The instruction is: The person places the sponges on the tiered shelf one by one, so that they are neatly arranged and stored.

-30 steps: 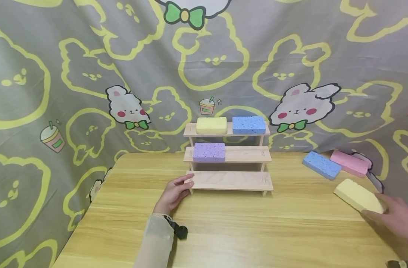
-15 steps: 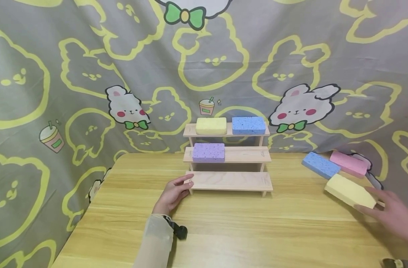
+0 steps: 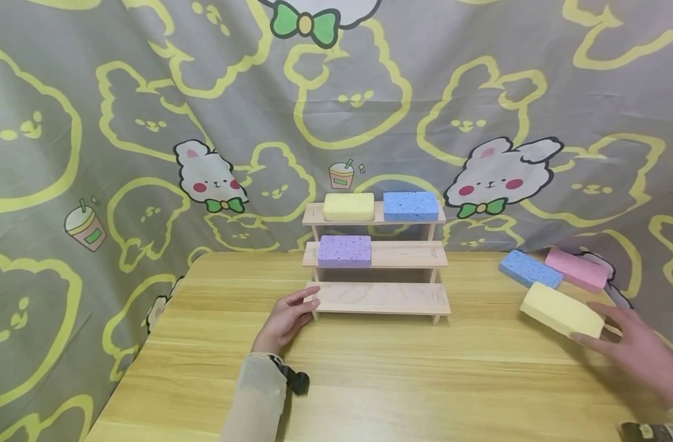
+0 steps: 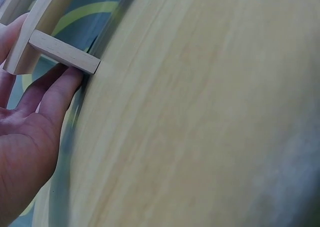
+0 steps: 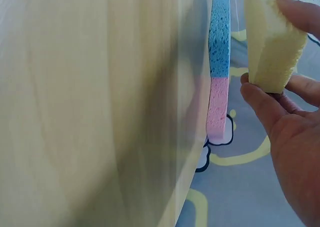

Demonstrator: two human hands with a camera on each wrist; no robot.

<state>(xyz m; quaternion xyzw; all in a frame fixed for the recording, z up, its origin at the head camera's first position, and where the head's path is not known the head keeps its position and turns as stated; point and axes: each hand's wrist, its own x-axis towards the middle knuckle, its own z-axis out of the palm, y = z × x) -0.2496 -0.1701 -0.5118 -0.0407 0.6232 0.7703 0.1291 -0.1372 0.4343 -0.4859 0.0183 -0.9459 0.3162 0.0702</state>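
Note:
My right hand (image 3: 629, 347) grips a yellow sponge (image 3: 562, 310) by its near right end, thumb on one side and fingers on the other. The right wrist view shows this sponge (image 5: 275, 42) raised off the table. My left hand (image 3: 283, 319) holds the left end of the bottom tier of a three-tier wooden display shelf (image 3: 380, 299); in the left wrist view its fingers are at the wooden leg (image 4: 65, 51). The top tier carries another yellow sponge (image 3: 348, 207) and a blue sponge (image 3: 410, 206). A purple sponge (image 3: 344, 252) sits on the left of the middle tier.
A second blue sponge (image 3: 526, 267) and a pink sponge (image 3: 576, 269) lie side by side at the table's back right edge. The wood-grain table (image 3: 380, 380) meets a patterned curtain (image 3: 364, 80) behind the shelf.
My right hand has carried the yellow sponge leftward and slightly up, and it now overlaps the near corner of the loose blue sponge in the head view. My left hand stays in place.

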